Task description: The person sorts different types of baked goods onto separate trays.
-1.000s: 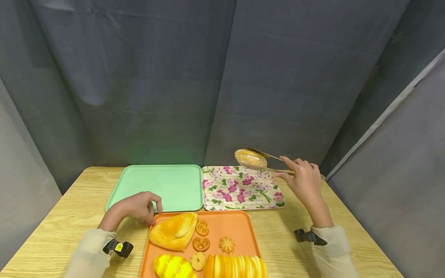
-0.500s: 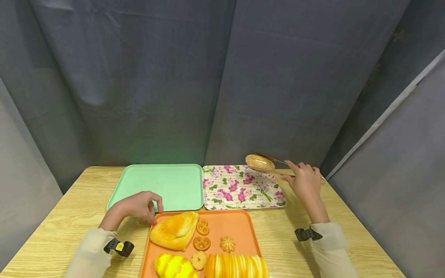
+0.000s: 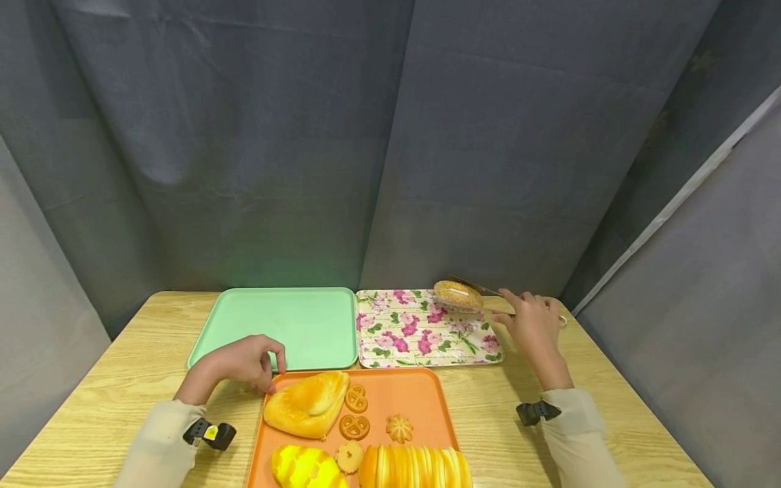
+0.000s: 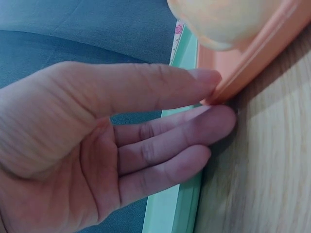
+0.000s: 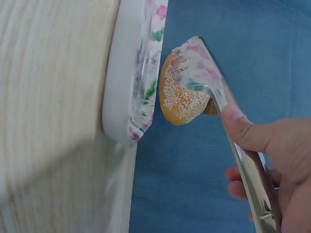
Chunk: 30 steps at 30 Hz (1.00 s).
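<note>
From the head view, we see our right hand [image 3: 533, 327] near the right edge of the table [image 3: 549, 379], its fingers closed round the handles of a pair of tongs [image 3: 488, 301]. The tongs clamp a seeded bun [image 3: 457, 295], which hangs over the far right corner of the flowered tray [image 3: 427, 332], just above it and not set down as far as we can judge. The bun lies to the left of the hand and a little farther off, its long axis running roughly along the tray's far edge. The tongs point leftward from the hand. Our left hand [image 3: 241, 362] is well apart from it — it rests at the far left corner of the orange tray [image 3: 427, 393], just in front of the green tray [image 3: 281, 325].

From the left wrist view, the left hand [image 4: 97, 150] has its fingers nearly straight; the thumb [image 4: 160, 87] lies on the rim of the orange tray [image 4: 252, 68] and the fingers touch under or beside that rim, so we call it a light pinch of the corner.

From the right wrist view, the right hand [image 5: 272, 160] presses its thumb on the upper blade of the tongs [image 5: 218, 92]. The bun [image 5: 182, 99] sits squeezed between the blades, close beside the flowered tray's rim [image 5: 131, 97] — whether it touches, we cannot tell. The right hand is plainly the nearer one.
</note>
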Motion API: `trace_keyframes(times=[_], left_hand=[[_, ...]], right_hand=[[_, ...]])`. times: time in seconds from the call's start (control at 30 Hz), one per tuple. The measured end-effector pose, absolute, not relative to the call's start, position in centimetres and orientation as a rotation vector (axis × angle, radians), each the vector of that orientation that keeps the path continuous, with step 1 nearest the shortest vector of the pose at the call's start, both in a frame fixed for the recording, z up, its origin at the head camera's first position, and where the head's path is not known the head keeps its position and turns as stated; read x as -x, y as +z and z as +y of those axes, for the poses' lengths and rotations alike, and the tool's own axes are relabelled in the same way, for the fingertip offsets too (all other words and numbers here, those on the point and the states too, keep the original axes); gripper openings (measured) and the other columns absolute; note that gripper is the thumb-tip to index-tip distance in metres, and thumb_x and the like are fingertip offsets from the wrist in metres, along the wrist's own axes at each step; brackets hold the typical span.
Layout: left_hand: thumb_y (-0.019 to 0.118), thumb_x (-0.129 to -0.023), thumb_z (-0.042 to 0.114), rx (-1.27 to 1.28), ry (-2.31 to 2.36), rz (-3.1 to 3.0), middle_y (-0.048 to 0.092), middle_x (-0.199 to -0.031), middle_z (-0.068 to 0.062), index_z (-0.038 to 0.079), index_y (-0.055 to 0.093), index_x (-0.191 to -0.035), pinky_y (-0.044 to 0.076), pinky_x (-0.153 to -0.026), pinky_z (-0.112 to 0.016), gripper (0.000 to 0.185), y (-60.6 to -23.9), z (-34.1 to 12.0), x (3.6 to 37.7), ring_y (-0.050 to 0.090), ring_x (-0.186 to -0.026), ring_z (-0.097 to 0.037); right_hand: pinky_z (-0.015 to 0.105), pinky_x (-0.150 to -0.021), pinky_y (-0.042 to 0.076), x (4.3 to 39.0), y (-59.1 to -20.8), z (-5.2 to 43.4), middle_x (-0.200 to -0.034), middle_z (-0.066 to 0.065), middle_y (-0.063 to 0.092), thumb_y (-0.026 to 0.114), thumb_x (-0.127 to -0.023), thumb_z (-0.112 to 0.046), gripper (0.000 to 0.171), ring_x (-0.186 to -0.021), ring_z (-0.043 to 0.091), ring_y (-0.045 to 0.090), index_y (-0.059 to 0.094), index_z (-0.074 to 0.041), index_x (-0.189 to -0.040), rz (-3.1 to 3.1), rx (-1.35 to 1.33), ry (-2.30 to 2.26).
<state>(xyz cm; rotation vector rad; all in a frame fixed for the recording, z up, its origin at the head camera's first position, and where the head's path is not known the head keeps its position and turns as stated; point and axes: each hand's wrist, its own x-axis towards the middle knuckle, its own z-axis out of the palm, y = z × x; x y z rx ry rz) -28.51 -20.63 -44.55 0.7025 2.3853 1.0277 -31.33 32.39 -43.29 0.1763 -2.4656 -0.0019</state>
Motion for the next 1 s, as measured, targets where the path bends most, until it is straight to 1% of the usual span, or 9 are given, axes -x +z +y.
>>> trace_keyframes(times=[0.1, 0.23, 0.53, 0.8, 0.9, 1.0], left_hand=[[0.079, -0.077, -0.005, -0.705, 1.025, 2.387, 0.068, -0.062, -0.010, 0.001, 0.065, -0.095, 0.049, -0.053, -0.031, 0.023, -44.60, -20.66, 28.58, 0.056, -0.053, -0.016], [0.080, -0.077, -0.005, -0.708, 1.019, 2.392, 0.068, -0.063, -0.009, 0.001, 0.066, -0.094, 0.049, -0.053, -0.031, 0.023, -44.63, -20.67, 28.63, 0.056, -0.053, -0.016], [0.079, -0.078, -0.006, -0.697, 1.022, 2.390, 0.068, -0.063, -0.009, 0.001, 0.066, -0.094, 0.049, -0.053, -0.031, 0.022, -44.61, -20.63, 28.54, 0.057, -0.054, -0.017], [0.079, -0.078, -0.005, -0.716, 1.017, 2.394, 0.068, -0.063, -0.010, 0.001, 0.065, -0.094, 0.049, -0.052, -0.031, 0.023, -44.55, -20.71, 28.53, 0.057, -0.053, -0.016], [0.079, -0.077, -0.006, -0.726, 1.009, 2.399, 0.068, -0.062, -0.010, 0.001, 0.065, -0.094, 0.048, -0.052, -0.030, 0.023, -44.58, -20.71, 28.57, 0.056, -0.052, -0.015], [0.079, -0.077, -0.006, -0.728, 0.998, 2.402, 0.067, -0.062, -0.009, 0.001, 0.065, -0.094, 0.048, -0.052, -0.030, 0.023, -44.64, -20.69, 28.63, 0.055, -0.052, -0.014]], right_hand=[[0.058, -0.083, 0.044, 31.41, -43.48, 32.43, -0.077, 0.016, 0.064, 0.083, -0.076, -0.041, 0.063, -0.067, 0.034, 0.057, 0.069, -0.011, -0.131, -2.509, -0.158, 0.007], [0.060, -0.085, 0.043, 31.49, -43.69, 32.52, -0.085, 0.018, 0.068, 0.083, -0.077, -0.040, 0.064, -0.074, 0.036, 0.061, 0.068, -0.010, -0.132, -2.549, -0.141, 0.030], [0.059, -0.082, 0.044, 31.66, -43.88, 32.70, -0.091, 0.020, 0.069, 0.085, -0.078, -0.038, 0.064, -0.079, 0.037, 0.063, 0.067, -0.011, -0.133, -2.589, -0.131, 0.031], [0.063, -0.086, 0.043, 31.49, -43.46, 32.54, -0.100, 0.024, 0.070, 0.084, -0.080, -0.036, 0.062, -0.089, 0.042, 0.064, 0.066, -0.009, -0.133, -2.650, -0.129, 0.066], [0.064, -0.086, 0.044, 31.48, -43.48, 32.51, -0.101, 0.024, 0.071, 0.084, -0.081, -0.036, 0.060, -0.090, 0.042, 0.066, 0.068, -0.008, -0.131, -2.639, -0.139, 0.058], [0.063, -0.083, 0.046, 31.49, -43.63, 32.42, -0.097, 0.023, 0.072, 0.084, -0.082, -0.036, 0.057, -0.085, 0.041, 0.067, 0.069, -0.008, -0.129, -2.615, -0.157, 0.050]])
